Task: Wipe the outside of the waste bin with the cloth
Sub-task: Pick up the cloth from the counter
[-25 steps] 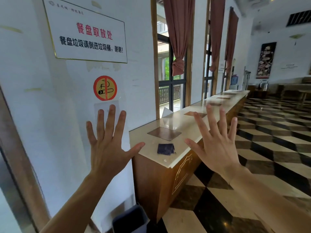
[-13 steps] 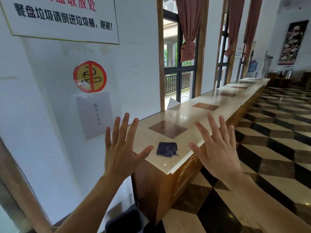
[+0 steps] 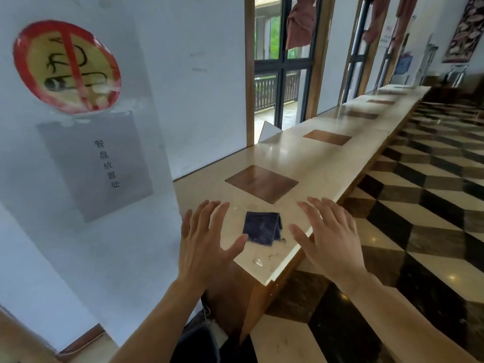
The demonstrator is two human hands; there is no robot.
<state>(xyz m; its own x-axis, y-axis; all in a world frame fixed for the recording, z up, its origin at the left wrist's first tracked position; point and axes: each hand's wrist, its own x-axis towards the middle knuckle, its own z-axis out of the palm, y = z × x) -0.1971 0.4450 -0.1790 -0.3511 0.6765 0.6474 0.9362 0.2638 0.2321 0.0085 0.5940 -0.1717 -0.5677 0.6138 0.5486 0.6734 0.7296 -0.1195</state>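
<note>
Count: two open, empty hands, left hand (image 3: 207, 242) and right hand (image 3: 331, 237); one folded dark cloth (image 3: 262, 227) on one long desk (image 3: 301, 163); at least four brown square inlays (image 3: 262, 183) along the desk top; one round no-smoking sign (image 3: 66, 68) on the wall.

Lighting: soft daylight from the windows (image 3: 281, 74) behind the counter's (image 3: 322, 163) far edge; bright, even. Glare: pale sheen along the countertop, small highlights on the floor (image 3: 429, 205). Quality: wall sign (image 3: 66, 66) smeared with blur; wide-angle bending at frame edges.
</note>
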